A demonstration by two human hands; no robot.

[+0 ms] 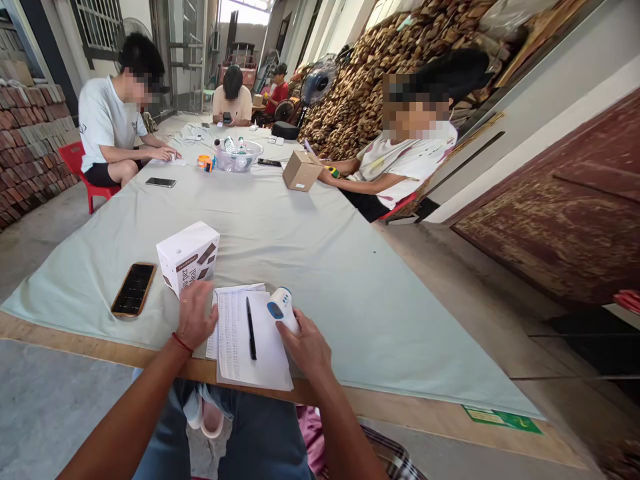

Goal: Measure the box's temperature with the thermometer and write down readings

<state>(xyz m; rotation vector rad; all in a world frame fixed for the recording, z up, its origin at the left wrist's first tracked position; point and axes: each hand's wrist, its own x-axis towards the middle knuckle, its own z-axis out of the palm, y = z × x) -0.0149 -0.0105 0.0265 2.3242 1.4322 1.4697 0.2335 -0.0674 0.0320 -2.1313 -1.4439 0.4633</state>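
Note:
In the head view, my right hand (311,347) grips a white infrared thermometer (283,305) by its handle, its small dark screen tilted toward me. My left hand (196,313) is loosely open at the near side of a white tissue box (190,255); whether the fingers touch the box I cannot tell. Between the hands, papers (235,367) covered with rows of handwriting lie at the table's front edge. A black pen (251,329) rests on the top sheet. To the left of the box lies a phone (133,289) with its screen lit.
A pale cloth covers the long table (400,320). Farther along stand a cardboard box (302,171), a clear plastic basin (239,159) with bottles, an orange tape dispenser (205,163) and another phone (161,182). Several people sit around the table and beyond it.

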